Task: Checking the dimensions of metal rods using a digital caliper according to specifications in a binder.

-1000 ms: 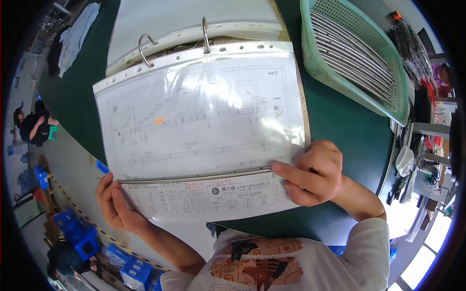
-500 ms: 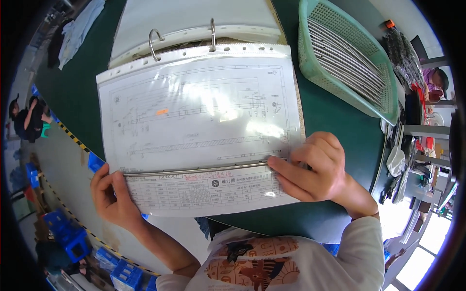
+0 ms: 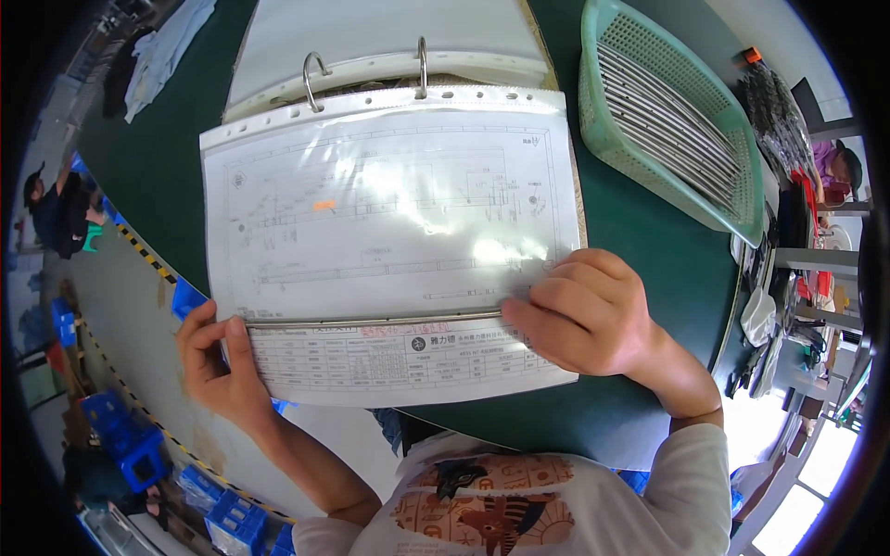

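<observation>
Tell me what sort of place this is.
Probably a factory or workshop bench. A ring binder lies open at a technical drawing in a clear sleeve, a green basket holds long metal rods, and blue crates stand on the floor.

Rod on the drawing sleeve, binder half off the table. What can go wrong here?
1. The thin metal rod lies loose across the glossy plastic sleeve; only the left hand and right hand at its ends steady it, so it may roll off.
2. The sleeve's near edge overhangs the green table; it could sag and tip the rod toward the floor.
3. Glare on the sleeve may hide drawing lines.
</observation>
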Tool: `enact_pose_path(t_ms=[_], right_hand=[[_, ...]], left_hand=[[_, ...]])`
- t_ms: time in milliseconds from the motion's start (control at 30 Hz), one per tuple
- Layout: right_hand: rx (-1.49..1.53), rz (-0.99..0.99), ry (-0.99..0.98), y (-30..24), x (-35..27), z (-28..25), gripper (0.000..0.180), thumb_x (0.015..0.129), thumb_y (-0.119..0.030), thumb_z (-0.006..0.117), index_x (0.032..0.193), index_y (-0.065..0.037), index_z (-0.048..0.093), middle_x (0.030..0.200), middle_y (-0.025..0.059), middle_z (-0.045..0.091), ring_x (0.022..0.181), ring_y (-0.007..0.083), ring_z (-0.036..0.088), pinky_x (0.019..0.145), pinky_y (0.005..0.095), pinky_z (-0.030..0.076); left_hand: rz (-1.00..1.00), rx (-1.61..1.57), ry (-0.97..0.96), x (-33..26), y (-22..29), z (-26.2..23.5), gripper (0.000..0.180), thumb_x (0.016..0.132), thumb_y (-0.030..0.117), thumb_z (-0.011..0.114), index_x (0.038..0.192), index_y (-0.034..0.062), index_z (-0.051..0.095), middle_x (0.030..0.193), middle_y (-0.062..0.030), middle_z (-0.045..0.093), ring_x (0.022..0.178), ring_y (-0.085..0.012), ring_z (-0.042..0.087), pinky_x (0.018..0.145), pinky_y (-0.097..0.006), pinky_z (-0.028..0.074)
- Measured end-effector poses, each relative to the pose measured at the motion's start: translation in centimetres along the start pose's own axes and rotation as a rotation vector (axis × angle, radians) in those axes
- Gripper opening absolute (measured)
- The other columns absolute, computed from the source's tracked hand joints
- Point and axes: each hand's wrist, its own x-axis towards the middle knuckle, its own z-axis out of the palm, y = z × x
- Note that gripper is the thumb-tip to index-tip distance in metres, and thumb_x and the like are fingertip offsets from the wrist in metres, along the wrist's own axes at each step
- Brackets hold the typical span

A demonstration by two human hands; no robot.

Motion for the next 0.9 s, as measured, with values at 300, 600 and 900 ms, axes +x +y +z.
enact_pose_path(t_ms=[300,600,900], right_hand=[[-0.020,-0.010,-0.051,-0.1,0.3,-0.1,0.024,0.061,-0.007,0.068,0.085,-0.008,0.068,0.077,0.0012,0.054,0.061,0.0137,0.052,0.054,0.0242,0.044],[-0.065,-0.052,-0.176,-0.4,1.5,-0.5,0.030,0.064,-0.009,0.067,0.094,-0.013,0.070,0.082,-0.0002,0.054,0.063,0.0116,0.050,0.058,0.0236,0.045],[-0.043,-0.044,-0.208,-0.7,1.9,-0.1,0.034,0.067,-0.011,0.064,0.101,-0.013,0.068,0.085,0.0002,0.053,0.065,0.0118,0.051,0.062,0.0245,0.044]], left_hand=[[-0.012,0.013,0.009,0.0,0.0,0.1,0.007,0.080,0.001,0.067,0.082,-0.0012,0.061,0.110,-0.0137,0.058,0.100,-0.0202,0.055,0.090,-0.034,0.043],[-0.007,0.002,0.004,-0.1,0.2,0.3,0.007,0.080,0.000,0.067,0.082,-0.0012,0.061,0.109,-0.0135,0.058,0.099,-0.0202,0.055,0.090,-0.033,0.043],[0.010,0.011,0.007,-0.2,0.1,0.3,0.007,0.079,0.001,0.068,0.081,-0.0012,0.061,0.108,-0.0136,0.058,0.098,-0.0202,0.055,0.089,-0.033,0.044]])
